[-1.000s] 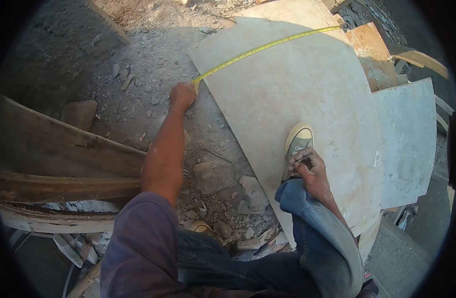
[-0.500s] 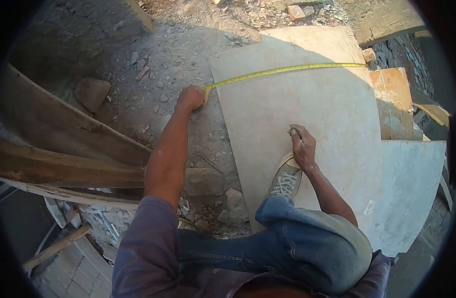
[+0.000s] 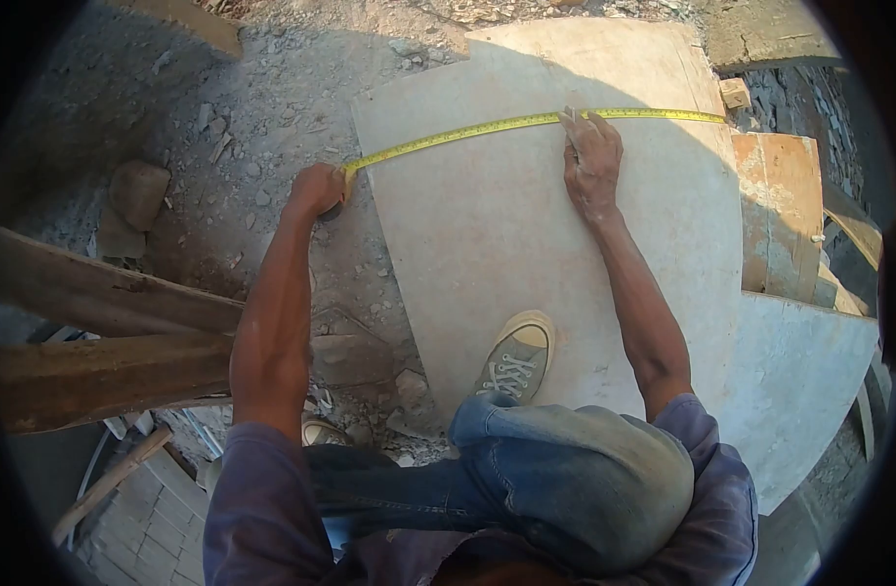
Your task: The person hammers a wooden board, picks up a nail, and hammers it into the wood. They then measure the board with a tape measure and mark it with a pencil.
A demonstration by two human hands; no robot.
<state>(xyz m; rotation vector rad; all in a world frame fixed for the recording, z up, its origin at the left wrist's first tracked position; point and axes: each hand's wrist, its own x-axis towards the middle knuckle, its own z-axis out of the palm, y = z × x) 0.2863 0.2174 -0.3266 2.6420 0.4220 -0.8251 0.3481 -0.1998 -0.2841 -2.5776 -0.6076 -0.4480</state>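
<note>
A yellow tape measure (image 3: 448,138) is drawn out across a large pale board (image 3: 487,244), its far end at the board's right edge. My left hand (image 3: 317,188) is closed around the case just past the left edge; the fingers hide most of the case. My right hand (image 3: 593,171) lies over the board with its fingertips at the blade, bent together. Whatever is pinched in them, if anything, is too small to make out. One of my shoes (image 3: 516,356) rests on the same board, below the right hand.
Curved timber planks (image 3: 106,381) lie at the left. Rubble and a larger stone (image 3: 138,193) cover the ground beside the board. A brown board piece (image 3: 780,210) and a lighter sheet (image 3: 799,381) adjoin it on the right. A concrete slab (image 3: 770,34) lies at upper right.
My right hand has moved up from beside the shoe to the tape blade. My left hand still grips the case. The view has shifted a little.
</note>
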